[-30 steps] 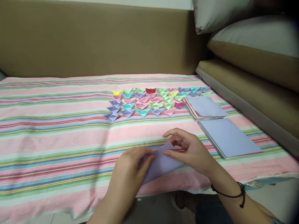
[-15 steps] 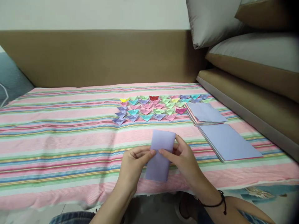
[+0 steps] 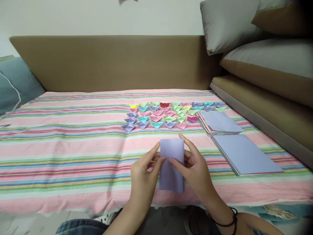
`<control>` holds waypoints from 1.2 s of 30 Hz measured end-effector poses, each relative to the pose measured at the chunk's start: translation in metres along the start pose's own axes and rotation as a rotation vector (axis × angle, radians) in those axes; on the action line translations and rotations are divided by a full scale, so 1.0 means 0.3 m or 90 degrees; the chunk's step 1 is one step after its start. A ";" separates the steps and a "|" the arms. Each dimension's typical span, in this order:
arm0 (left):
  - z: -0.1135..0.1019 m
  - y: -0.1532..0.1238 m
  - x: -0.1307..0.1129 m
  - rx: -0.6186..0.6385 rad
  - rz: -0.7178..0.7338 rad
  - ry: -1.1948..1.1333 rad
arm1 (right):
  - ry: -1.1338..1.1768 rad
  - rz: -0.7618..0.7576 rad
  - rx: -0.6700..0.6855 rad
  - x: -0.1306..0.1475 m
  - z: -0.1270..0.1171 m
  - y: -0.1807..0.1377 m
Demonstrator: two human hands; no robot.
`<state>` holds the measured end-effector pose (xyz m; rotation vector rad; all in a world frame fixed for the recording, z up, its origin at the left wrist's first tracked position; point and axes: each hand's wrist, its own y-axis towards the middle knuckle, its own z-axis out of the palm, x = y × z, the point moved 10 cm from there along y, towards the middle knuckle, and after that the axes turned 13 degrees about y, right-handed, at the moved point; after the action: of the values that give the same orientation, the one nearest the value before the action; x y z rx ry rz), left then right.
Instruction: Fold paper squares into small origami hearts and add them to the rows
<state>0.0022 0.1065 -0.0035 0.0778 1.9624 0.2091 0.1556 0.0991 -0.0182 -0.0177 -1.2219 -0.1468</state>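
Note:
A folded sheet of lavender paper (image 3: 171, 178) is held upright between my two hands, just above the front edge of the striped cloth. My left hand (image 3: 145, 168) pinches its left edge, thumb on the face and the other fingers at the side and behind. On the right edge, my right hand (image 3: 194, 163) grips it with the thumb on the front and the index finger along the upper corner. Beyond the paper lie rows of small folded paper boats (image 3: 156, 118) in pink, green, blue, lavender, yellow and red.
Two stacks of coloured paper lie to the right: a farther stack (image 3: 222, 121) and a nearer stack (image 3: 246, 155), both topped with lavender. Sofa cushions (image 3: 269, 62) are piled along the right side. A brown backrest (image 3: 117, 63) stands behind the striped cloth (image 3: 61, 150).
The lavender paper has turned from a slight tilt to nearly upright. My left index finger has risen to its upper left edge. The whole view has shifted slightly.

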 end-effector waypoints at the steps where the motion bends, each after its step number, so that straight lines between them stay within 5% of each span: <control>1: -0.002 -0.001 -0.001 -0.002 0.005 0.008 | 0.000 -0.008 0.003 0.002 0.004 0.000; 12: -0.003 0.001 0.009 -0.005 0.004 -0.006 | -0.026 -0.011 0.028 -0.003 0.026 -0.001; 24: 0.002 -0.004 0.033 -0.004 -0.040 -0.058 | -0.221 -0.157 0.012 0.037 0.045 -0.021; 36: 0.004 -0.005 0.026 0.003 -0.028 -0.029 | -0.232 -0.152 0.025 0.036 0.051 -0.017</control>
<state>0.0003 0.1062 -0.0113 0.0411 1.9177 0.1726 0.1443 0.0944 -0.0033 0.1416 -1.5889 -0.3385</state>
